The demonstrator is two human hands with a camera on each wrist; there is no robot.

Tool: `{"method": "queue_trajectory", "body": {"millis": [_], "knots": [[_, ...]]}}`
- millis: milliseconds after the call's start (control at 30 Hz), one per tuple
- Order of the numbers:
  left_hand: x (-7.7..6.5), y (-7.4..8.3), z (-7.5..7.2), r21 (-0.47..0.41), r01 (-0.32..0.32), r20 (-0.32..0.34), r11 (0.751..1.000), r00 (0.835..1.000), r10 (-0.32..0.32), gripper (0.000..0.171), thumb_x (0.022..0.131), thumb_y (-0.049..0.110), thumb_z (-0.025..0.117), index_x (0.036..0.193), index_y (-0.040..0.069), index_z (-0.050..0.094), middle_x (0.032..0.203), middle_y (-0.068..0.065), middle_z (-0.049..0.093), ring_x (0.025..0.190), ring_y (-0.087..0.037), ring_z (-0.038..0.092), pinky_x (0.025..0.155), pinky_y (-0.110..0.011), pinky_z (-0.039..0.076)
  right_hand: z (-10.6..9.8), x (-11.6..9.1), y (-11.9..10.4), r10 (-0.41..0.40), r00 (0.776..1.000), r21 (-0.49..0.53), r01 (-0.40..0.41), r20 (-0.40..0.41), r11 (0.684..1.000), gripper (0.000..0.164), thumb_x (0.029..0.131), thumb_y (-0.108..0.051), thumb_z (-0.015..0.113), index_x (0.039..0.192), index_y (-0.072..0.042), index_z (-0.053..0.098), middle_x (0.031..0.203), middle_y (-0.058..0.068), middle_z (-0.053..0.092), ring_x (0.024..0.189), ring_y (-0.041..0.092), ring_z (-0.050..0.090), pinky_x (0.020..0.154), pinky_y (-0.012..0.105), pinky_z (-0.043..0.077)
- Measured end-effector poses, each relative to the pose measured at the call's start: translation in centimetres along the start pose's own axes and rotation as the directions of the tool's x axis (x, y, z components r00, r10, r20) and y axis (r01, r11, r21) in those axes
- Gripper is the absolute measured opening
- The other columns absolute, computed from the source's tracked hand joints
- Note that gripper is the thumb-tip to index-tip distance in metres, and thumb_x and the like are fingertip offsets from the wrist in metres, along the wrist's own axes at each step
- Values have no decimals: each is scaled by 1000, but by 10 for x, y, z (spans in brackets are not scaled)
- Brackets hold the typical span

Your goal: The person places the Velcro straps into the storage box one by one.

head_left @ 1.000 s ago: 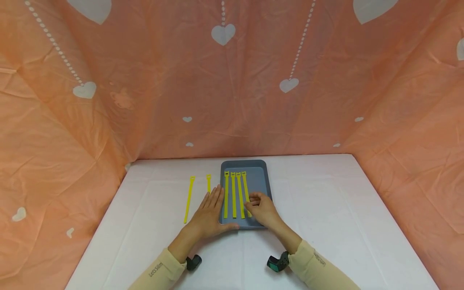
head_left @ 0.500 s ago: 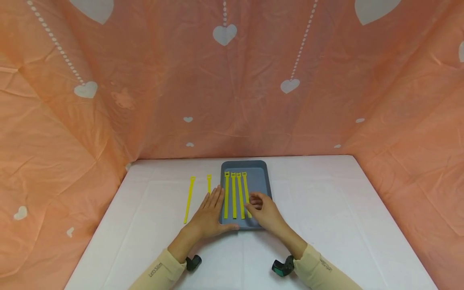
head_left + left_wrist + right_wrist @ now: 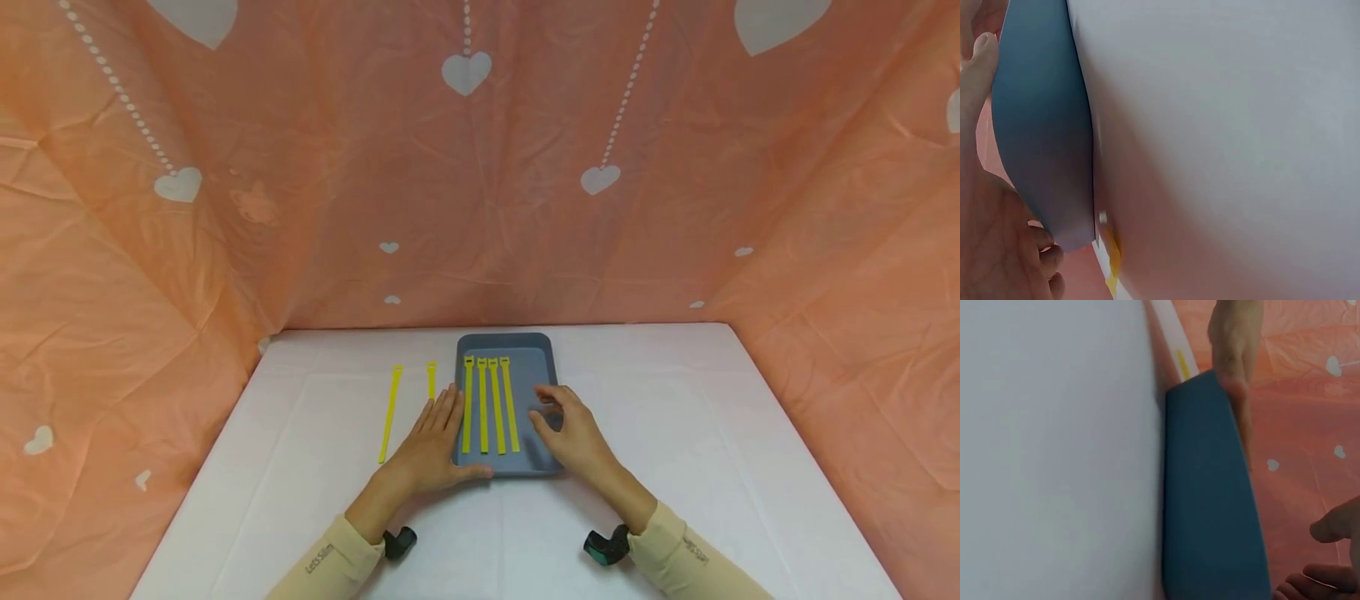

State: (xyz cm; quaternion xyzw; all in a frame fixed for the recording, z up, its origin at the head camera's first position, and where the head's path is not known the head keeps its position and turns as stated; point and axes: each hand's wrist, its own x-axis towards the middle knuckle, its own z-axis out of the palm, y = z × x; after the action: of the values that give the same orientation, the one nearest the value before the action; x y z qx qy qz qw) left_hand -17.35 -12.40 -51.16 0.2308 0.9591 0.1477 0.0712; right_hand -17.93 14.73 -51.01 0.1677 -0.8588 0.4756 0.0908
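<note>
Several yellow cable-tie straps (image 3: 483, 408), each with a slotted head at the far end, lie side by side in a shallow blue-grey tray (image 3: 534, 367). My left hand (image 3: 427, 454) rests along the tray's left edge with fingers straight, its thumb at the near rim. Over the tray's right side is my right hand (image 3: 576, 432), thumb and fingers apart, nothing between them. It is nearest the rightmost strap (image 3: 510, 408). In the left wrist view the tray wall (image 3: 1041, 125) stands beside the fingers. The right wrist view shows the right hand (image 3: 1338, 556) apart from the tray wall.
Two more yellow straps lie on the white table left of the tray: one whole strap (image 3: 390, 412), and another strap (image 3: 431, 379) partly hidden behind the left hand. An orange cloth (image 3: 480, 208) with white hearts hangs at the back and sides.
My right hand has let go of the rightmost strap and moved right, its fingers parting. That strap now lies fully visible in the tray. The left hand stays where it was.
</note>
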Motion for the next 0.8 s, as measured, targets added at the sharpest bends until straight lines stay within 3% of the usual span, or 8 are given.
{"method": "queue_trajectory", "body": {"millis": [200, 333, 633, 800], "knots": [[-1, -5, -5, -38, 3, 0, 999, 1000, -3, 118, 96, 74, 65, 171, -1, 12, 179, -20, 6, 167, -36, 5, 134, -53, 3, -7, -2, 6, -43, 999, -157, 43, 3, 987, 50, 99, -15, 78, 142, 6, 61, 138, 23, 64, 129, 42, 62, 109, 58, 51], [-2, -13, -12, -69, 5, -59, 998, 998, -9, 100, 104, 61, 62, 169, -3, 20, 177, -23, 15, 165, -39, 10, 134, -54, 5, -10, -5, 10, -50, 998, -247, 55, 23, 968, 59, 99, -23, 80, 147, 5, 58, 148, 24, 60, 142, 42, 54, 118, 59, 45], [-9, -55, -34, -75, 67, -170, 995, 982, -79, 77, 110, 45, 58, 159, -11, 40, 167, -30, 39, 159, -47, 27, 131, -60, 18, -12, -11, 15, -22, 993, -349, 62, 118, 935, 88, 101, -47, 74, 163, 5, 39, 170, 23, 37, 158, 43, 33, 127, 58, 31], [-15, -77, -48, -113, 150, -200, 982, 965, -171, 75, 108, 39, 65, 157, -13, 43, 160, -33, 46, 151, -52, 40, 125, -63, 31, -11, -14, 18, -33, 990, -407, 88, 140, 909, 98, 100, -54, 72, 164, 8, 33, 172, 25, 31, 161, 41, 28, 130, 55, 26]]}}
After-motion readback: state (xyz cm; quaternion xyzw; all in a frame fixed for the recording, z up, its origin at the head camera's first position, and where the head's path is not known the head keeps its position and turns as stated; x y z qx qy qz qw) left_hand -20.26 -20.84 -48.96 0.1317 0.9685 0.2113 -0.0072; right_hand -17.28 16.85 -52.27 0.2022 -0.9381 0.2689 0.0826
